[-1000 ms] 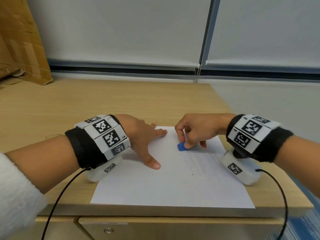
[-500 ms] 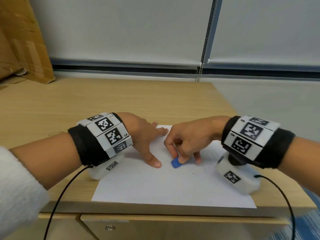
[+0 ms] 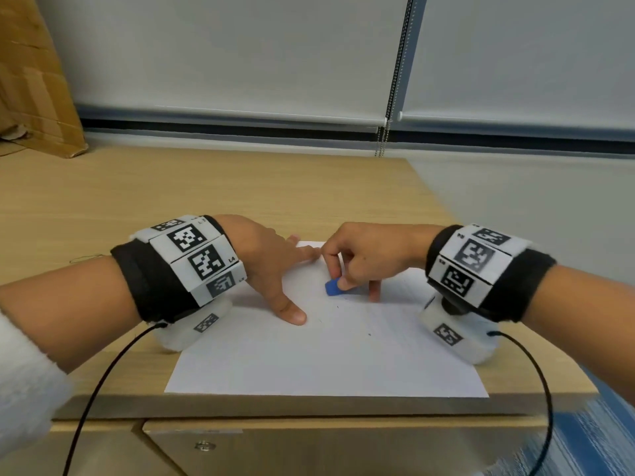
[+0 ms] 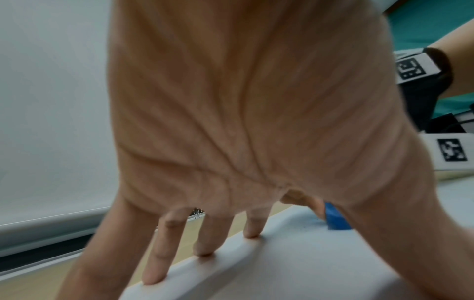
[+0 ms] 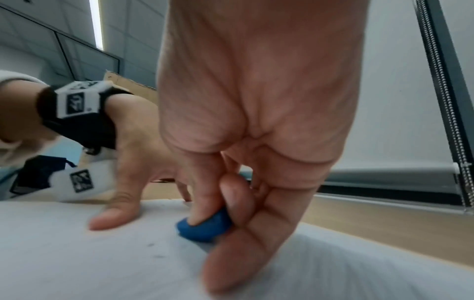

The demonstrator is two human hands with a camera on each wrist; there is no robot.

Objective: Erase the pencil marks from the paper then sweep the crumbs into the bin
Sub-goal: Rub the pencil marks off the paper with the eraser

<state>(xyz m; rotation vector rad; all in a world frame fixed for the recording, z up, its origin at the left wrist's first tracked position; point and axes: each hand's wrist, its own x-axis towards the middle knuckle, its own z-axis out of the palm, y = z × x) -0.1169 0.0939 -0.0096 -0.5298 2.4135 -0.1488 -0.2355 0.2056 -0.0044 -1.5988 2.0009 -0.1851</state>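
Pinching a small blue eraser [image 3: 332,287] against the white paper sheet [image 3: 309,359] near the wooden table's [image 3: 171,190] front right corner, the right hand [image 3: 371,259] rubs while the left hand [image 3: 271,266] presses flat, fingers spread.

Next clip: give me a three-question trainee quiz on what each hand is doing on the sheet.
1. True or false: the left hand lies with straight, spread fingers on the paper.
2. The right hand pinches: A) a pencil B) a blue eraser C) a brush?
3. Fill in: dark specks lie on the paper, toward its ____ edge from the eraser.

Key: 1 true; 2 B; 3 near.
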